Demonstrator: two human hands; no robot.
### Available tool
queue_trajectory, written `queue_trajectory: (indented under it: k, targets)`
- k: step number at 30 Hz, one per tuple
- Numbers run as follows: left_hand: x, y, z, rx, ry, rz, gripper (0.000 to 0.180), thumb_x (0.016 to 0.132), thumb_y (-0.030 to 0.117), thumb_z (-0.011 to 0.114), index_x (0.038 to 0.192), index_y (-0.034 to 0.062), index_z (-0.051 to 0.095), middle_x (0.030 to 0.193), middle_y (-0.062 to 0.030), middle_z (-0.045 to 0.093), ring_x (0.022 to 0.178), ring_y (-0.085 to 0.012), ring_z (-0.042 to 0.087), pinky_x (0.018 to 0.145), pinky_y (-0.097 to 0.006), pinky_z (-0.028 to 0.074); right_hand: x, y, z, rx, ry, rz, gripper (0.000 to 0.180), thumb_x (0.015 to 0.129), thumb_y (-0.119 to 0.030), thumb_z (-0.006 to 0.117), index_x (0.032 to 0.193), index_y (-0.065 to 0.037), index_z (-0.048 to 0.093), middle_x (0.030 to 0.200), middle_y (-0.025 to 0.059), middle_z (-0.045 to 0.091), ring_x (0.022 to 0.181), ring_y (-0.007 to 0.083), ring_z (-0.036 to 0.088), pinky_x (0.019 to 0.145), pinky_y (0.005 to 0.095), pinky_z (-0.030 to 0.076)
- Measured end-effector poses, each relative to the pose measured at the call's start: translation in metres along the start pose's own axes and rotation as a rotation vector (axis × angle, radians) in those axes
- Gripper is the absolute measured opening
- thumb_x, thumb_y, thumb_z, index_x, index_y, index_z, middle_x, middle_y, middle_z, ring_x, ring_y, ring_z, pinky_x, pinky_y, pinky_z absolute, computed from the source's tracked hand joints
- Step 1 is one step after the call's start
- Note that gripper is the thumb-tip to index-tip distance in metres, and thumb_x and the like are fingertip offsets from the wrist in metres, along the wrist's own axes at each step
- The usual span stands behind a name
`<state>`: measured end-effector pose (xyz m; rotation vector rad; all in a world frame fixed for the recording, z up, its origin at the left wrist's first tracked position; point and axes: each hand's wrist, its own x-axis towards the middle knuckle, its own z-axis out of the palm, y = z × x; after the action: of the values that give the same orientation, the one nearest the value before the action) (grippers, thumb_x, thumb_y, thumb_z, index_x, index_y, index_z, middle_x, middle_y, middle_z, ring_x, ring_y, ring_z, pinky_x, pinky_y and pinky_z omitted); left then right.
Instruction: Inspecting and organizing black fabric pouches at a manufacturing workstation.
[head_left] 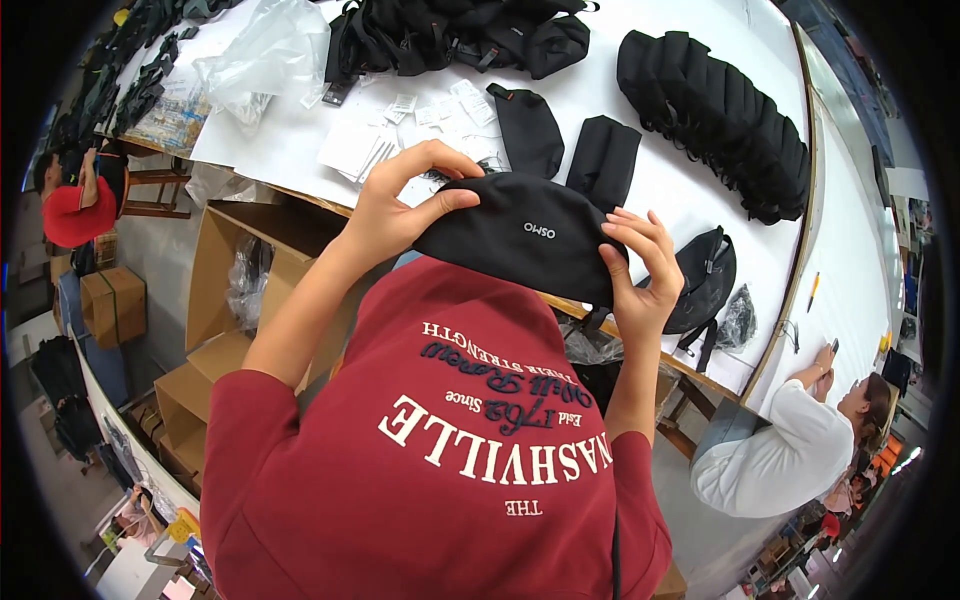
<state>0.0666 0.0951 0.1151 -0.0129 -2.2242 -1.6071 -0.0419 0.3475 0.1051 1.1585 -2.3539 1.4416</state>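
A black fabric bag [515, 238] with small pale lettering is stretched out in front of my chest, near the table edge. My left hand [408, 198] pinches its upper left corner between thumb and fingers. At the opposite end, my right hand [645, 262] grips the right edge, thumb toward me. Just beyond lie two more black bags, one tapered [528, 132] and one boxier [606, 155]. White paper tags [360, 148] are scattered on the table past my left hand. To the right of my right hand rests a black bag with straps [706, 282].
A heap of black bags [450, 38] covers the far side of the white table [690, 205]. Black bags stand in a tight row [715, 120] at right. Clear plastic [268, 60] lies far left. Open cardboard boxes [215, 262] stand below. A person in white [785, 450] works at right.
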Motion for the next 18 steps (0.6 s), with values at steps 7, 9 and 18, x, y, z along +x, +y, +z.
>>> queue_trajectory:
  k: [7,9,18]
  targets:
    - [-0.001,0.011,-0.010,0.290,-0.111,0.154,0.015,0.068,0.002,0.073,0.079,0.0043,0.062,0.083,-0.0022,0.063,0.084,-0.0200,0.056,0.075,-0.031,0.045,-0.008,-0.005,-0.013,0.015,0.006,0.039,0.011,0.070,-0.004,0.072,0.077,-0.009,0.065,0.087,0.0015,0.066,0.102,0.0250,0.057,0.099,0.0428,0.035]
    - [-0.006,0.012,-0.014,0.310,-0.130,0.153,0.016,0.068,0.002,0.074,0.078,0.0049,0.062,0.082,-0.0011,0.062,0.084,-0.0195,0.055,0.075,-0.031,0.044,-0.013,-0.008,-0.016,-0.017,-0.045,0.029,0.011,0.070,-0.003,0.071,0.074,-0.009,0.063,0.085,0.0010,0.066,0.101,0.0234,0.057,0.100,0.0435,0.034]
    - [0.000,0.064,-0.048,0.318,-0.478,0.062,0.018,0.059,0.007,0.079,0.073,0.0076,0.067,0.103,-0.0106,0.064,0.108,-0.0292,0.056,0.096,-0.046,0.040,-0.033,-0.034,-0.031,0.252,-0.239,0.065,0.029,0.055,-0.009,0.081,0.083,-0.011,0.073,0.111,0.0130,0.058,0.109,0.0329,0.055,0.094,0.0441,0.045]
